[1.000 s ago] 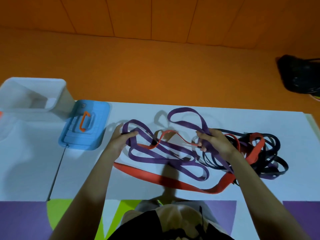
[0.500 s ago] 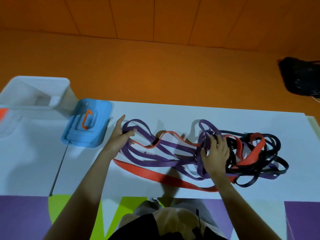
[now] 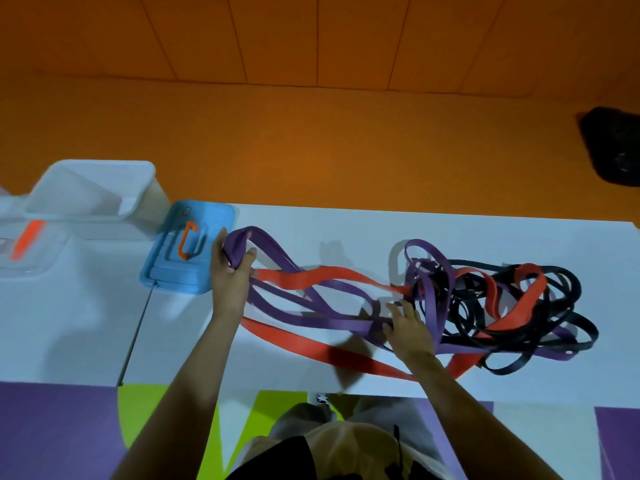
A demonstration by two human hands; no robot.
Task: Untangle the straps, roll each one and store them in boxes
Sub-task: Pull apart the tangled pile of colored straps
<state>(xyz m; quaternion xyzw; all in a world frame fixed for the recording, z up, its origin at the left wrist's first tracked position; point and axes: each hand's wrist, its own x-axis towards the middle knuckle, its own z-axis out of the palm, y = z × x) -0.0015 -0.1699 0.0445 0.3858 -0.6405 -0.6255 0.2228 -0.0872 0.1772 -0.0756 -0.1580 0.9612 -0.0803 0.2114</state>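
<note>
Purple, red and black straps lie tangled on the white table (image 3: pixel 346 230). My left hand (image 3: pixel 230 275) grips the looped end of the purple strap (image 3: pixel 263 242), pulled out to the left beside the blue lid. Purple lengths run from it rightwards to where my right hand (image 3: pixel 407 327) presses flat, fingers spread, on the purple strands at the knot's left edge. The red strap (image 3: pixel 311 344) runs under both forearms and loops into the pile. The black strap (image 3: pixel 568 327) forms most of the heap at the right.
A blue box lid (image 3: pixel 173 268) with an orange handle lies left of my left hand. Behind it stands an open clear box (image 3: pixel 97 192), and another clear box with an orange latch (image 3: pixel 24 240) is at the far left. A dark bag (image 3: pixel 613 147) sits on the orange floor at right.
My left hand has pulled the purple loop further left towards the blue lid, stretching the strands straight. My right hand has dropped from the raised loops and now presses down near the tangle.
</note>
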